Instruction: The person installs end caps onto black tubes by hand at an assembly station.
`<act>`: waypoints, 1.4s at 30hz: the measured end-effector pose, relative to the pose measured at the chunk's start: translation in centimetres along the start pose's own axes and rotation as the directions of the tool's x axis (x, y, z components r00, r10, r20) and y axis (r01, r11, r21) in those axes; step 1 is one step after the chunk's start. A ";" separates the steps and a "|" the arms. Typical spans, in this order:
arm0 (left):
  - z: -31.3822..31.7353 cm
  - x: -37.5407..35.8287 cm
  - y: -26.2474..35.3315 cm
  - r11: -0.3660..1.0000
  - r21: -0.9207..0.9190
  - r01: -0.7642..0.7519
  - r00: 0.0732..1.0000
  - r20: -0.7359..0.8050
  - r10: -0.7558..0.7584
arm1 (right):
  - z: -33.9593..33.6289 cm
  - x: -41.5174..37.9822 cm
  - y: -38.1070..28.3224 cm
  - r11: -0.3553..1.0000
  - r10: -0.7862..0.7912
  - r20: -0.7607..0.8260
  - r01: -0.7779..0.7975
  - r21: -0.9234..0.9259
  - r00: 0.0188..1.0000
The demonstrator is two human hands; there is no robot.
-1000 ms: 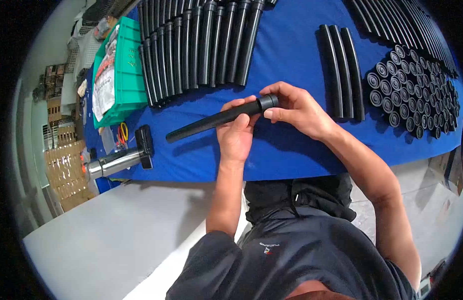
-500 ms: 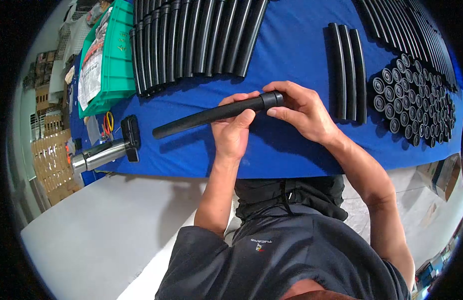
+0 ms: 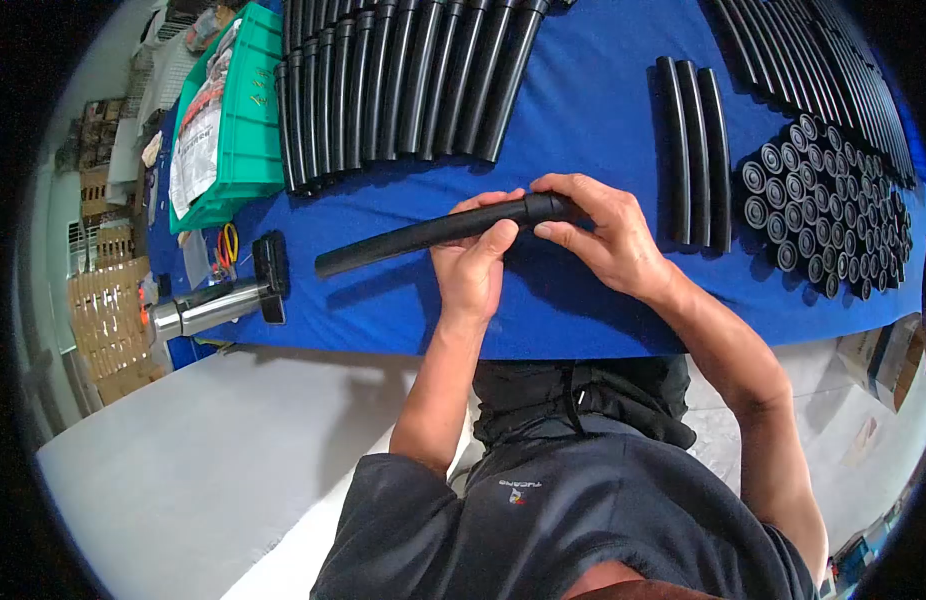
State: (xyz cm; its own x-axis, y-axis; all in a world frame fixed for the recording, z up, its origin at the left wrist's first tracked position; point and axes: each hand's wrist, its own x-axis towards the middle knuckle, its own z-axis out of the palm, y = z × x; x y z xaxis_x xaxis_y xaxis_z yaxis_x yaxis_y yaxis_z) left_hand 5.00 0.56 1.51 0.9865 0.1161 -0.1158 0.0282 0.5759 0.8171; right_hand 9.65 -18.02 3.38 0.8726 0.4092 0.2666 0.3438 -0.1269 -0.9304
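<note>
A black tube (image 3: 423, 233) is gripped by the left hand (image 3: 473, 262) near the table's (image 3: 583, 110) front edge; its end cap (image 3: 545, 207) is pinched by the right hand (image 3: 598, 235) fingers.

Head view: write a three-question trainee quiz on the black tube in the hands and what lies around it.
1. True or false: the black tube lies flat on the blue table, untouched.
2. Which hand closes its fingers on the tube's capped end?
A. left hand
B. right hand
C. neither
3. Fill in: right of the three loose tubes stands a cluster of black ____.

Key
1. False: both hands hold it above the cloth.
2. B; the left hand grips the shaft beside it.
3. caps, standing on end.
</note>
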 end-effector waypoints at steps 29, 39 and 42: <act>-5.7 -1.4 2.1 0.937 -0.349 0.017 0.999 0.045 -0.001 | -0.6 0.0 -0.2 0.994 0.036 0.039 -0.040 0.101 0.999; -5.4 -1.5 2.2 0.936 -0.352 0.029 0.999 0.042 -0.016 | -0.7 0.2 0.1 0.997 -0.032 0.047 0.029 0.072 0.998; -5.7 -1.5 2.1 0.954 -0.301 0.007 0.996 0.082 0.018 | -1.3 0.3 0.4 0.997 -0.005 0.127 -0.004 0.074 0.992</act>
State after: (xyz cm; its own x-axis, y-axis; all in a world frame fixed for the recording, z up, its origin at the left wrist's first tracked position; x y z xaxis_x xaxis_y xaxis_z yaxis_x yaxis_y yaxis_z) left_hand 2.65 6.20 0.18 0.9968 0.0595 -0.0540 -0.0144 0.7936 0.6082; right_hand 10.50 -19.09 3.40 0.8196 0.5213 0.2376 0.3136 -0.0612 -0.9476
